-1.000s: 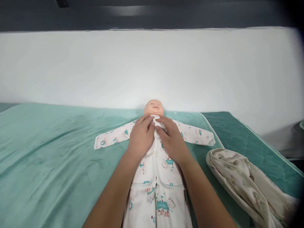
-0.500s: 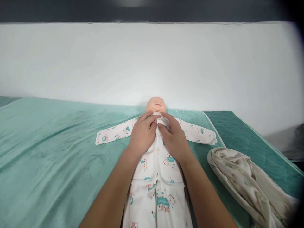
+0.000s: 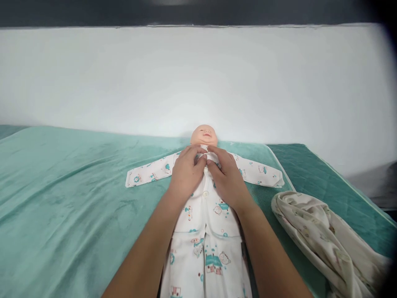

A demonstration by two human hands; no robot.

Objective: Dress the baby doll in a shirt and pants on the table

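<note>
Touching a white, teal-printed cloth shirt (image 3: pixel 207 213) at lower centre: my left hand (image 3: pixel 187 170) and right hand (image 3: pixel 227 173), fingers half-curled. Their grip I cannot tell.

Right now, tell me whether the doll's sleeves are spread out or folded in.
Spread out: one sleeve and the other sleeve stretch away from the doll on opposite sides, lying along the green blanket.

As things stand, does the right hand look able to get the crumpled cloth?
Probably yes. The right hand is at the doll's shirt, so it would have to leave it, but only flat green cover shows between that forearm and the crumpled cloth.
</note>
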